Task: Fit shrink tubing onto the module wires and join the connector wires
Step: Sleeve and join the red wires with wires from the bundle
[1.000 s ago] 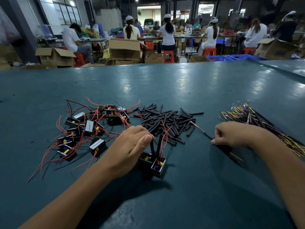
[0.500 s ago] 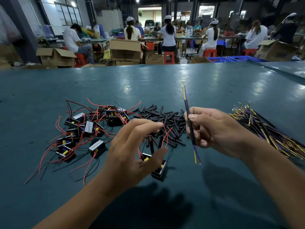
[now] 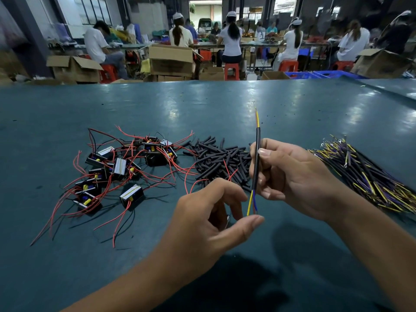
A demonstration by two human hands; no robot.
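Connector wire, a black-sheathed lead with yellow and blue cores showing at both ends, stands nearly upright above the table, gripped at mid-length by the right hand. That hand's fingers curl round the sheath, thumb pressed against it from the near side, wrist angled in from the lower right. The left hand reaches up from the lower left, palm turned toward the right hand, its thumb and forefinger parted in a loose pinch just at the wire's lower yellow and blue ends; whether they actually touch those ends I cannot tell. Something dark sits tucked in its palm, with red leads rising behind the knuckles, but the hand hides most of it. On the table to the left lies a heap of modules tangled in red wires; a tubing pile sits behind the hands, and a wire bundle fans out to the right.
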